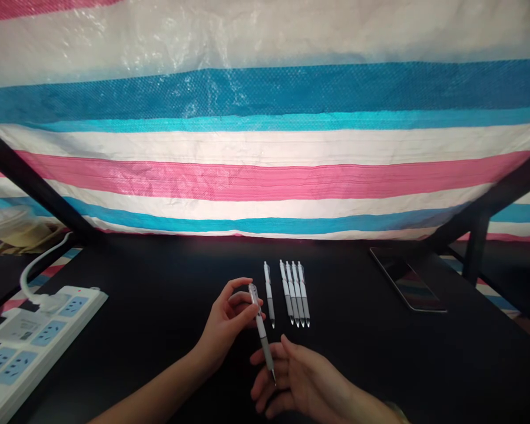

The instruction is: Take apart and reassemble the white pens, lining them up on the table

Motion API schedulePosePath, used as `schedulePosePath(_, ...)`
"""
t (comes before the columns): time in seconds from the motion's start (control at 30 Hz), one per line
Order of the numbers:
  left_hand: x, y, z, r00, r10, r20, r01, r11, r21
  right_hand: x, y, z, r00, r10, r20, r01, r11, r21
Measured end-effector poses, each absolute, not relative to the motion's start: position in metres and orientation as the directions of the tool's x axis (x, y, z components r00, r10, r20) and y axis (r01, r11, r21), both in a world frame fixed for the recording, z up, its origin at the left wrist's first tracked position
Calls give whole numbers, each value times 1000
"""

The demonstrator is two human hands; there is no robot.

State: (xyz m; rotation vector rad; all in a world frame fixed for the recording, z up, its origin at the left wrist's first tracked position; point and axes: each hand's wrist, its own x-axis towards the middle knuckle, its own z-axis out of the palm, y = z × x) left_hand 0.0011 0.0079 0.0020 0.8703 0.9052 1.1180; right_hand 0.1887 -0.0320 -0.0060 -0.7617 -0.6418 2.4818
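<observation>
Pen (262, 331), white, grey-gripped, silver-tipped

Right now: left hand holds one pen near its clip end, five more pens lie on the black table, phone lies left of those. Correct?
Not the phone's side: the head view shows the phone to the right of the five lying pens on the black table. The left hand does hold one pen near its clip end.

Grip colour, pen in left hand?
The grip is grey, below a white barrel; it shows best in the head view, the only one.
</observation>
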Motion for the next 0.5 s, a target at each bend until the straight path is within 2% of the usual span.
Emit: schedulePosePath(0.5, 0, 9, 3, 210, 963, -170, -324, 233, 917, 186, -31, -2, -731, 539, -419, -282, -797, -534)
